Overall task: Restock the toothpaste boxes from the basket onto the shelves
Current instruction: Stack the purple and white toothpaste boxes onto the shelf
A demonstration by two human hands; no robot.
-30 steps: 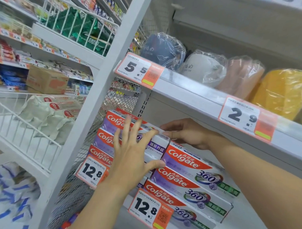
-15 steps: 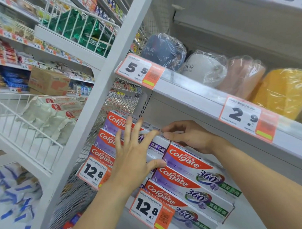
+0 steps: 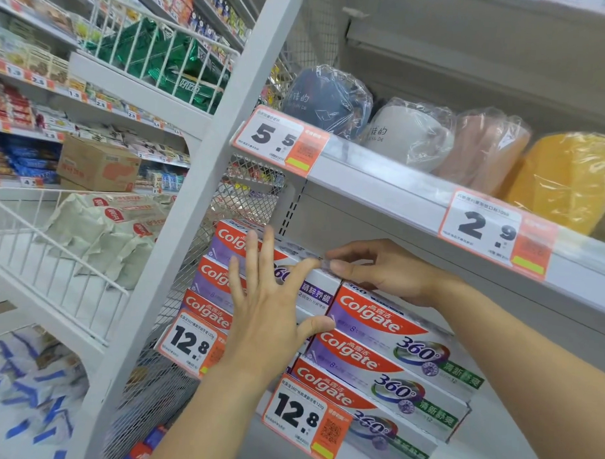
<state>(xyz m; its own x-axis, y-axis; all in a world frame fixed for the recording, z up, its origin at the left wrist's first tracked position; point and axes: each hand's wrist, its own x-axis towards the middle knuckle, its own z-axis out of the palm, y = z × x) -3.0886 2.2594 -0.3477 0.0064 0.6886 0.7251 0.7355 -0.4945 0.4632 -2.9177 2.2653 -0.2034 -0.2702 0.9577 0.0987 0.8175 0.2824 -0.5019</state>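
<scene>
We are pressing our flat left hand (image 3: 267, 317) against the left stack (image 3: 220, 278) of toothpaste boxes while our right hand (image 3: 378, 269) is pinching its top box's end; two stacks are shelved, basket unseen.

Bright, even overhead store light with soft shadows under the shelf lips; glare glints on the plastic-wrapped cups (image 3: 410, 137); wide-angle bending tilts the edges, and distant aisle goods look soft

You face white metal shelving (image 3: 381, 184) with orange price tags (image 3: 280, 141) on its edges; a slanted white upright (image 3: 192, 198) and mesh panel (image 3: 247, 200) divide it from wire baskets (image 3: 53, 255) at left.
</scene>
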